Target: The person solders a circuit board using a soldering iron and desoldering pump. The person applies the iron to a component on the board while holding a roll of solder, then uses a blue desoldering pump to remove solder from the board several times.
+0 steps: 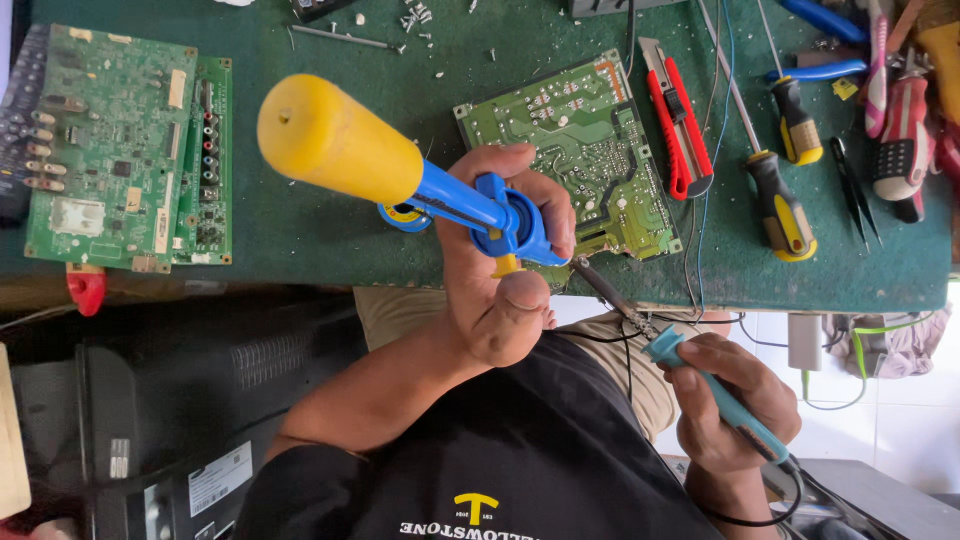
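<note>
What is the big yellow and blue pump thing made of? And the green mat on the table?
The desoldering pump looks like smooth plastic: even yellow and blue colour with a soft shine. The green mat looks like dull rubber or vinyl, flat and scuffed, though that is harder to tell.

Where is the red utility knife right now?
In the head view the red utility knife lies on the green mat in the upper right, between the green circuit board and the yellow-and-black screwdrivers.

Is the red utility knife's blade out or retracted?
Cannot tell. The red utility knife lies flat on the green mat, but its tip is too small to show a blade.
</note>
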